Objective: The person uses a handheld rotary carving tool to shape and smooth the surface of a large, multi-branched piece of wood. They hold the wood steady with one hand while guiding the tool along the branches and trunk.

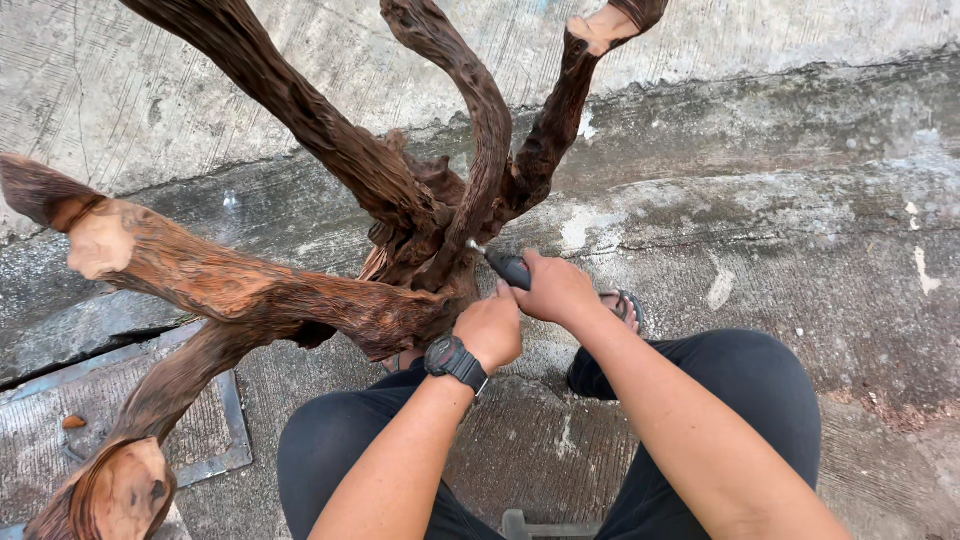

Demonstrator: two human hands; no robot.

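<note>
Left hand (490,330) fisted against root (400,300) | right hand (555,288) clenched round black-handled tool (508,268)

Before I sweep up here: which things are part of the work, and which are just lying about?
In use:
- gnarled reddish-brown branching wood root
- black-handled tool, tip against the wood
- right hand gripping it
- left hand beside it

Lying about:
- square metal floor frame
- small brown chip

Soft, even daylight, faint shadows — sharp focus, no glare, slight wide-angle edge stretch
</note>
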